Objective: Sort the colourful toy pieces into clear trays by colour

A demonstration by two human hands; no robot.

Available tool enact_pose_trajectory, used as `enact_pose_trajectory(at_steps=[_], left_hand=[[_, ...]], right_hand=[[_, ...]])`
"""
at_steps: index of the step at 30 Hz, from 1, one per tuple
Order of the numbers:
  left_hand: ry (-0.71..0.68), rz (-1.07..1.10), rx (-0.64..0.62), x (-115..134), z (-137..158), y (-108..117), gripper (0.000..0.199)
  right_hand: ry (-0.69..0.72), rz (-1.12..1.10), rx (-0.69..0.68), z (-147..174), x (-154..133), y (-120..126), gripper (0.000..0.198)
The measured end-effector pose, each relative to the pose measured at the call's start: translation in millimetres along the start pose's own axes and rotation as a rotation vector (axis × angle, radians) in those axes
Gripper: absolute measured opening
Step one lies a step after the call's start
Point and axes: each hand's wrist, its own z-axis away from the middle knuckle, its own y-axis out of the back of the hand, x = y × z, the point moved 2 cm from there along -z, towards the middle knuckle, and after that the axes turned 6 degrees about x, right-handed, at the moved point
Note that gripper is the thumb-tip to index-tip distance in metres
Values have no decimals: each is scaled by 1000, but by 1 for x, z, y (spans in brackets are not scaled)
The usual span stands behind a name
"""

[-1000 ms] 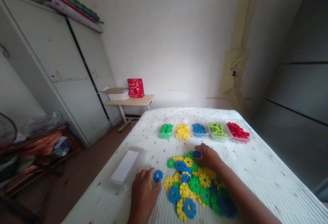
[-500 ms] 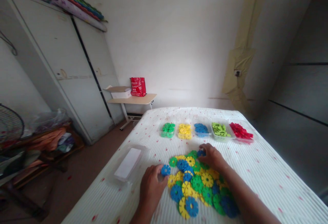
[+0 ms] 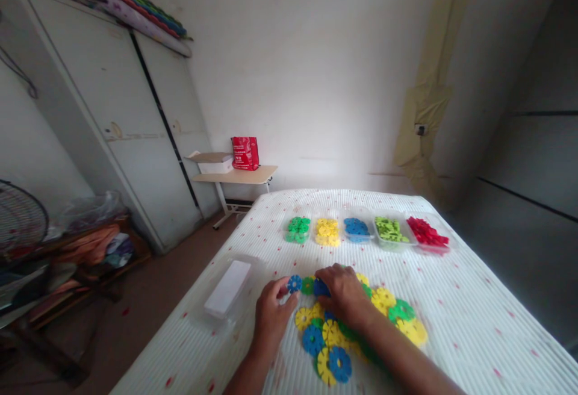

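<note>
The person's left hand (image 3: pixel 274 309) pinches a small blue notched plastic disc (image 3: pixel 294 283) by its edge between thumb and fingers. The right hand (image 3: pixel 347 295) is bent over a loose pile of notched plastic discs in yellow, green and blue; its thumb and fingertips curve about a darker blue plastic disc (image 3: pixel 321 288), and whether they grip it cannot be told. A small green plastic disc (image 3: pixel 307 286) lies between the two hands' fingertips. Nearer the person, between the forearms, lie a round yellow disc (image 3: pixel 303 319) and a larger blue disc (image 3: pixel 312 339); more of the pile is hidden under the right forearm, with a broad yellow disc (image 3: pixel 413 331) showing on its right. To the left of the left hand, a white rectangular slab (image 3: pixel 228 289) lies in a clear plastic tray. Beyond both hands, clear containers stand in a row, holding green, yellow, blue, lime-green and red plastic pieces (image 3: pixel 428 232).
</note>
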Motion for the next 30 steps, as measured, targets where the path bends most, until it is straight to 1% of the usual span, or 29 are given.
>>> enact_pose_trajectory(at_steps=[3,7,10,13,16,19,22,24,30], left_hand=[[22,30,21,-4,1,-2,30],[87,163,34,-9,2,-4,32],[140,266,49,-12,2,-4,34],[162,322,58,-11,2,-3,35],[107,258,67,-3,4,-2,33],[9,81,25,9,8,-3,30],[-61,-43,-11,18,12,-10,34],[-94,-75,-22,21,14,-15,37],[-172,-87,-62,33,10,-30,37]], right_hand=[[28,87,-29,-1,-5,-6,25],[35,87,19,-2,-1,-13,27],[7,-2,76,-3,5,-14,29],[-62,-170,146,-4,12,-8,33],[-124,-352,189,-4,18,-3,35],[-156,-538,232,-3,28,-5,36],[-207,-672,280,-1,41,-10,39],[-211,-681,313,0,48,-11,39],[-162,-523,390,6,65,-1,35]])
